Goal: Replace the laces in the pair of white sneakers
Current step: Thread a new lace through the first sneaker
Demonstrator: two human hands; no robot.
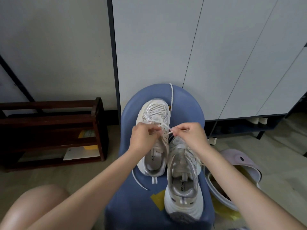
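Observation:
Two white sneakers stand on a blue stool (pixel 131 107). The left sneaker (pixel 153 113) points away from me; the right sneaker (pixel 181 185) lies nearer, heel toward me. My left hand (pixel 142 138) pinches a strand of the white lace (pixel 163 126) over the left sneaker's eyelets. My right hand (pixel 191 135) pinches the lace's other end just right of it. A loose white lace (pixel 171 97) trails over the stool's far rim, and another lace end (pixel 139 181) lies on the seat by the left sneaker's heel.
A dark wooden rack (pixel 54 130) stands on the floor at left. White cabinet doors (pixel 216 55) rise behind the stool. A lilac-lidded bin (pixel 239 161) with a yellow bag sits at right. My bare knee (pixel 36 206) is at bottom left.

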